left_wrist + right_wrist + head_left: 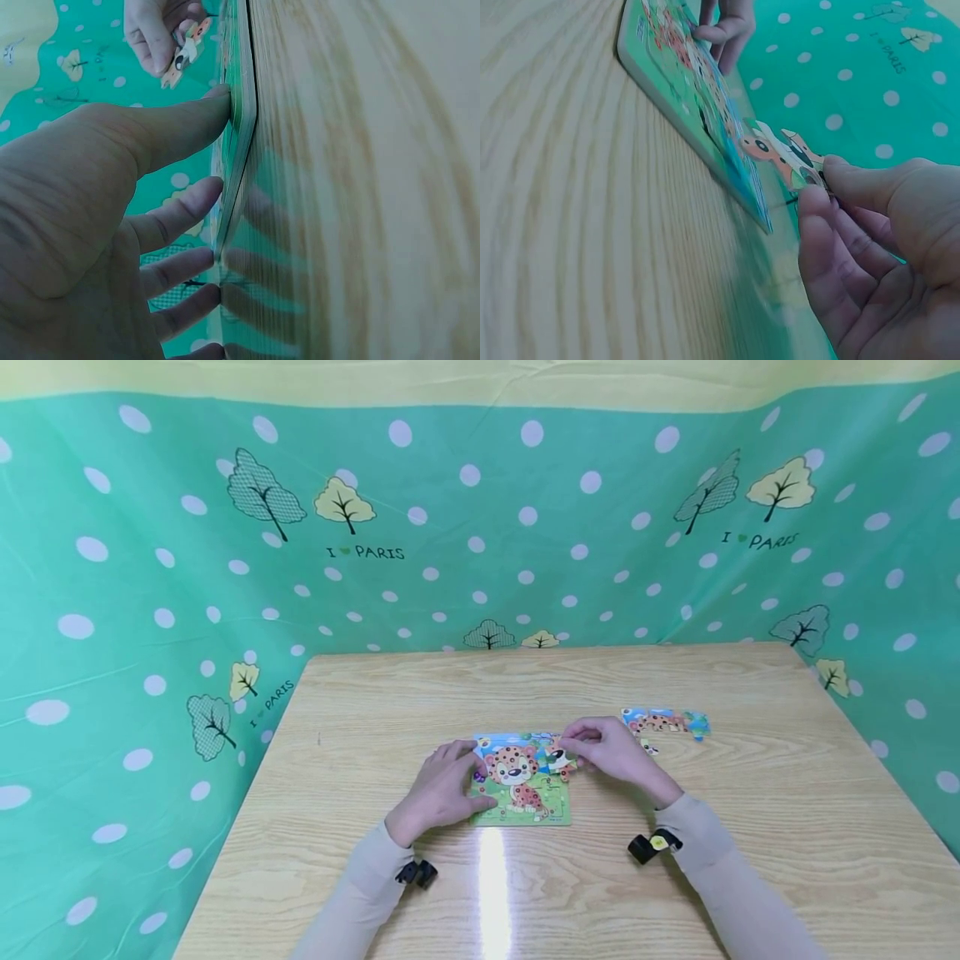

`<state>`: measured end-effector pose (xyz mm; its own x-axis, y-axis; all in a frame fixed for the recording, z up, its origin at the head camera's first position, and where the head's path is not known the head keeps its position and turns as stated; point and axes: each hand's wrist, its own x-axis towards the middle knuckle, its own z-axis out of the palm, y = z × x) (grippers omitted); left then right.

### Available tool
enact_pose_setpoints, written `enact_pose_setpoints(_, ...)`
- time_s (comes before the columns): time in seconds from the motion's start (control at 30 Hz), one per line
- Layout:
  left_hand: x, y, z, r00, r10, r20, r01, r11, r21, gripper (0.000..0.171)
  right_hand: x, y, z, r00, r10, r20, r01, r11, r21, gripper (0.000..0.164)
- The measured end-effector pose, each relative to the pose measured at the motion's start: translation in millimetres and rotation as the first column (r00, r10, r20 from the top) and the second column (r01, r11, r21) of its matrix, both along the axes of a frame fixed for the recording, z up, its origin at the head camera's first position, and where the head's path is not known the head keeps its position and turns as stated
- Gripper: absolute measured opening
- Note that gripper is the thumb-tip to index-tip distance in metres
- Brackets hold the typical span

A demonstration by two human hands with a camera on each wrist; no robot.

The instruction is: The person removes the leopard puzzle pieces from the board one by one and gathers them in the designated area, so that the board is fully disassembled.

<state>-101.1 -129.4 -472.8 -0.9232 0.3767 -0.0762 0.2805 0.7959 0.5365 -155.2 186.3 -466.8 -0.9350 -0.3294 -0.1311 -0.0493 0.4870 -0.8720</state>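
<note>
A jigsaw puzzle board [517,817] with a spotted leopard cub picture lies flat on the table. My left hand [442,787] rests at its left side; the left wrist view shows the thumb [187,124] on the board's surface and the other fingers spread, nearly straight, along its edge. Between thumb and fingers, my right hand [613,752] pinches a puzzle piece [799,154] with orange, white and black print. That piece is tilted and held over the board's upper right part, partly covering it in the head view.
Several joined puzzle pieces [660,721] lie on the wooden table [720,827] to the right, behind my right hand, with a loose piece [648,747] just in front of them. A green dotted cloth [480,527] hangs along the table's back and sides.
</note>
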Motion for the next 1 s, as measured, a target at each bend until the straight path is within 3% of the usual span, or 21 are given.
enact_pose_setpoints(0.47, 1.8, 1.0, 0.1, 1.0, -0.003, 0.0, 0.003, 1.0, -0.006, 0.034, 1.8, 31.0, -6.1, 0.997, -0.075, 0.001, 0.075, 0.996, -0.038, 0.029)
enact_pose_setpoints(1.0, -0.2, -0.5, -0.8, 1.0, 0.008, -0.006, -0.008, 1.0, 0.007, 0.035, 1.7, 79.0, -3.1, 0.989, -0.13, -0.069, 0.133, 0.991, 0.027, 0.037)
